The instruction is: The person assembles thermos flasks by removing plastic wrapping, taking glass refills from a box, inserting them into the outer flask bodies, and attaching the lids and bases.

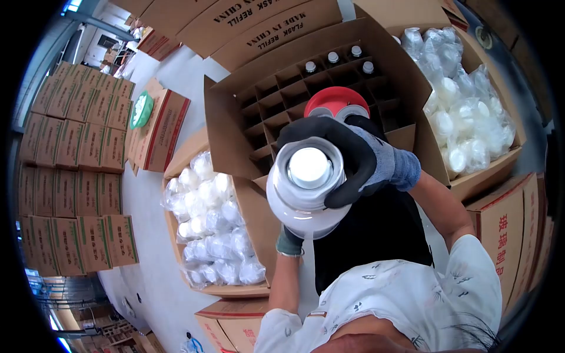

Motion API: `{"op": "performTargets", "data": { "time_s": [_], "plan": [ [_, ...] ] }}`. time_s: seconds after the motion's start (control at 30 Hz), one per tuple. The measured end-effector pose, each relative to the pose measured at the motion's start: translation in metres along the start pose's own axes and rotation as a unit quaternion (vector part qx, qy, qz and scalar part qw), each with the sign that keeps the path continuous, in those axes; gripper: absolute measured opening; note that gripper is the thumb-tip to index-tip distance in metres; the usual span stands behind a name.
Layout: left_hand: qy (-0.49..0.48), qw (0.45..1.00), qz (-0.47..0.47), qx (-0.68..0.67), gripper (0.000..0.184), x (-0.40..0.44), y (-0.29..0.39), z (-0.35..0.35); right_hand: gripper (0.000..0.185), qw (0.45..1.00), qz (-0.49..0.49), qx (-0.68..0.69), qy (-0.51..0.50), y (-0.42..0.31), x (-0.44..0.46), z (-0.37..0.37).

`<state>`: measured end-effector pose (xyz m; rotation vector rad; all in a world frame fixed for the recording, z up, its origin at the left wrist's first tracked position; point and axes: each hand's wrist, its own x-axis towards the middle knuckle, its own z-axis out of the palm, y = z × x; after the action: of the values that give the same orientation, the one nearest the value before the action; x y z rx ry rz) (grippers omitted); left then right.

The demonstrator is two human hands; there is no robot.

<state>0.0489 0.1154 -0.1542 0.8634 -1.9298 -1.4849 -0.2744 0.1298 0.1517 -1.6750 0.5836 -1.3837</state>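
My right hand [371, 156], in a grey-and-black work glove, wraps round the neck of a white flask [309, 215] with a white stopper [309, 167]. The flask is close to the camera, its top facing me. My left hand [289, 242], also gloved, is at the flask's lower left side; its fingers are hidden behind the flask. Just beyond my right hand shows a red round object [335, 99] with greyish round parts in front, partly covered by the glove. Behind it stands an open cardboard carton [385, 53] with dividers, several slots holding dark items with silvery tops [333, 57].
Left and right stand open boxes of plastic-wrapped white pieces [215, 247] [456, 112]. Stacked cartons [76, 194] line the left side. A green bowl [141, 110] of white pieces rests on a carton [170, 129]. Closed boxes [500, 229] stand at lower right.
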Motion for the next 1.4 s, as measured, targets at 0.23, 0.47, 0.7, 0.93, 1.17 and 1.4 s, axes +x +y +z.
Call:
{"op": "performTargets", "data": {
  "time_s": [0.23,0.47,0.7,0.93,1.17,1.4],
  "plan": [
    [0.048,0.965,0.072,0.249,0.054,0.015,0.151,0.046,0.082,0.98,-0.061,-0.171,0.081,-0.025,0.005,0.017],
    [0.085,0.969,0.033,0.23,0.045,0.014,0.179,0.042,0.084,0.986,-0.068,-0.097,0.118,-0.016,0.002,0.023],
    [0.078,0.968,0.001,0.24,0.038,0.029,0.206,0.001,0.09,0.992,-0.07,-0.004,0.107,0.009,-0.028,0.014],
    [-0.147,0.883,0.054,0.443,0.031,0.106,0.284,-0.082,0.067,0.926,0.198,-0.32,-0.037,0.028,-0.138,0.019],
    [-0.368,0.821,0.118,0.42,0.019,0.164,0.23,0.051,0.04,0.848,0.307,-0.432,0.027,0.027,-0.104,-0.075],
    [-0.349,0.867,-0.007,0.354,0.028,0.176,0.239,0.052,0.063,0.709,0.173,-0.633,-0.259,0.242,-0.108,-0.139]
  ]
}}
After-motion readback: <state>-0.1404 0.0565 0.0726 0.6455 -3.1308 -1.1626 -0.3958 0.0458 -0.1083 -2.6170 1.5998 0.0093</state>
